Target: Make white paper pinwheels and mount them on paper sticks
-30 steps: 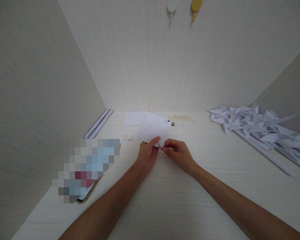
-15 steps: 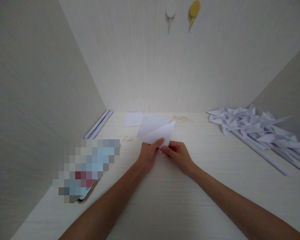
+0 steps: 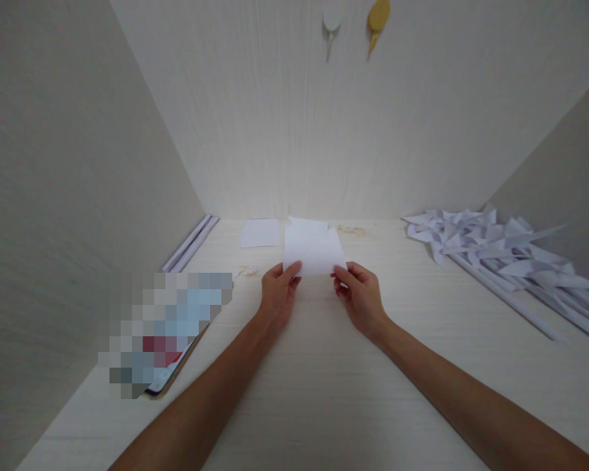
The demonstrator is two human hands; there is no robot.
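Observation:
A sheet of white paper (image 3: 314,250) is held up between my two hands above the table. My left hand (image 3: 278,292) pinches its lower left corner, thumb on top. At the lower right corner, my right hand (image 3: 362,292) grips the paper between thumb and fingers. Behind its upper edge another bit of paper shows; whether it is a separate sheet I cannot tell. A square white paper (image 3: 260,233) lies flat on the table just left of the held sheet.
White paper pinwheels on rolled sticks (image 3: 491,245) are heaped at the right. Two paper rolls (image 3: 191,243) lie along the left wall. A phone (image 3: 177,353), mostly blurred out, rests at the left. White and yellow hooks (image 3: 378,16) hang on the back wall.
My hands have moved apart. The paper, earlier with one corner turned at an angle, is now held straight and flat by both lower corners.

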